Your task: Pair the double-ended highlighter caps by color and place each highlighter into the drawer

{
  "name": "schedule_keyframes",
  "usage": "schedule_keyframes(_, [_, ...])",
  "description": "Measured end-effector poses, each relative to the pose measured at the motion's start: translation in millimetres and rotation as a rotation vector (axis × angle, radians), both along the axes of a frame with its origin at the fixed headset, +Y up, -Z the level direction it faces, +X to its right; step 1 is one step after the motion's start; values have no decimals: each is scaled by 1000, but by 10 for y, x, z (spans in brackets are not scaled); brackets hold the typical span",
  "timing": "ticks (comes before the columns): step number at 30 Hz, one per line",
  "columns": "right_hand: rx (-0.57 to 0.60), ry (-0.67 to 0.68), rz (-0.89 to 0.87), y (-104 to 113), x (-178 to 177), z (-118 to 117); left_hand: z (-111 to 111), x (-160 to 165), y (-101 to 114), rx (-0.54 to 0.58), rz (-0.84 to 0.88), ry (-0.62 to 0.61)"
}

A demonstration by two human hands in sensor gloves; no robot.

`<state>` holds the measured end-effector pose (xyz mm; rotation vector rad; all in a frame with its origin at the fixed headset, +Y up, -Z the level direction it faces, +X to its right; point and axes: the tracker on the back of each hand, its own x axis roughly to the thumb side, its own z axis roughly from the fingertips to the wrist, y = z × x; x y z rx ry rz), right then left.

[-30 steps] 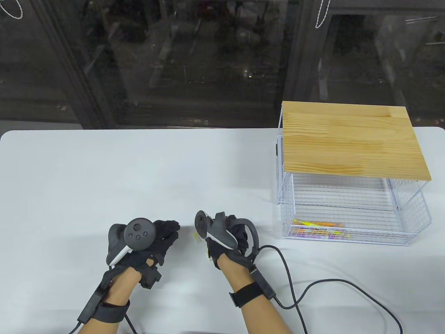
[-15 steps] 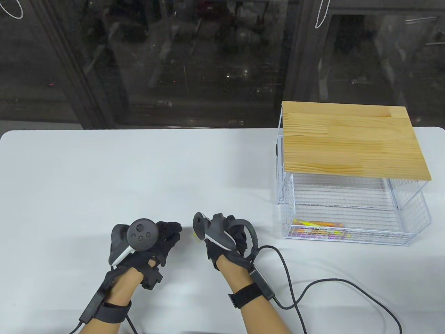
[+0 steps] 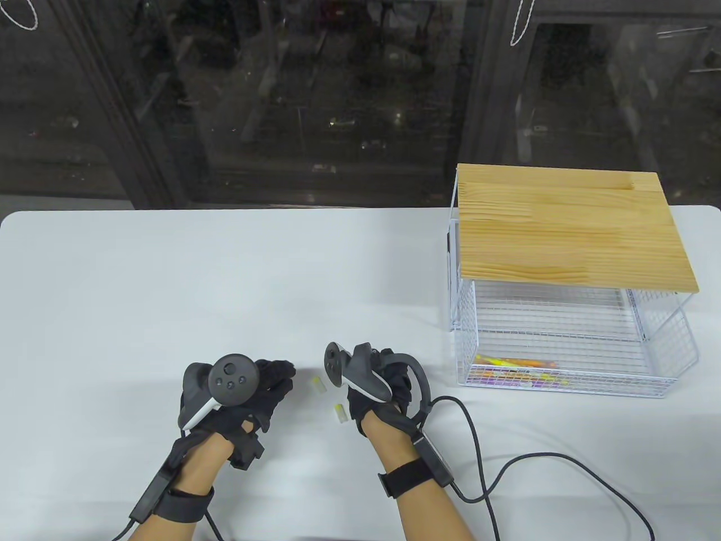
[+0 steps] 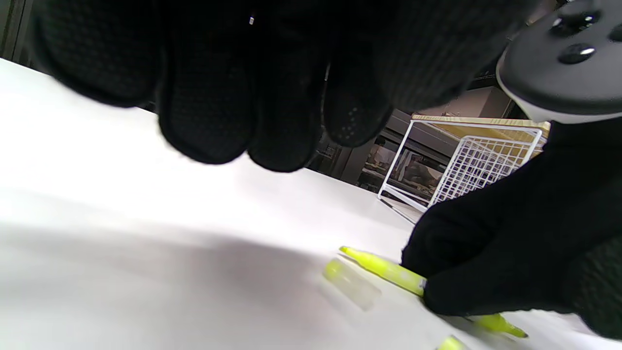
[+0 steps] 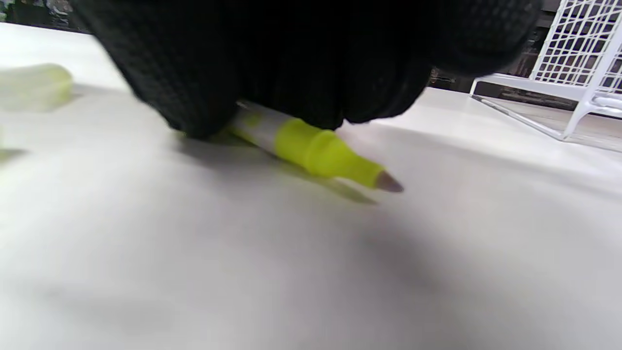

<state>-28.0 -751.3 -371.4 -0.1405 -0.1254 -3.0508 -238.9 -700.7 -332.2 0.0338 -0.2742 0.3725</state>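
Both hands sit low at the near side of the white table (image 3: 169,270), well to the left of the wire drawer (image 3: 563,372) that stands pulled out under its wooden top (image 3: 569,225). The right hand (image 3: 380,389) is turned knuckles-up, its tracker tilted toward the other hand, and its fingers (image 4: 466,287) curl down onto a yellow highlighter (image 5: 311,146) that lies flat on the table; they pinch the barrel near its middle, so that both uncapped tips stick out on either side. From the table view the pen itself is hidden beneath that hand. Two loose yellow caps lie just left of the right hand: one cap (image 3: 319,385) between the two hands, the other cap (image 3: 339,413) a little nearer the table's front edge. The left hand (image 3: 248,389) hovers palm-down, further from the drawer, its fingers (image 4: 228,107) loosely bent together and holding nothing, their tips above the surface. Inside the drawer, along its front wall, lie several highlighters (image 3: 515,369) in yellow, orange and purple. A black cable (image 3: 535,456) runs from the right wrist across the table below the drawer.
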Motion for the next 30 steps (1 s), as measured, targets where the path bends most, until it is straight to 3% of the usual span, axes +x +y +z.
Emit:
schedule_keyframes(5, [48, 24, -18, 30, 61, 10, 1, -1, 5, 2, 5, 2])
schedule_keyframes(22, [178, 22, -305, 485, 582, 183, 1, 15, -10, 13, -15, -8])
schedule_keyframes(30, [163, 25, -334, 493, 656, 245, 6, 69, -46, 40, -59, -27])
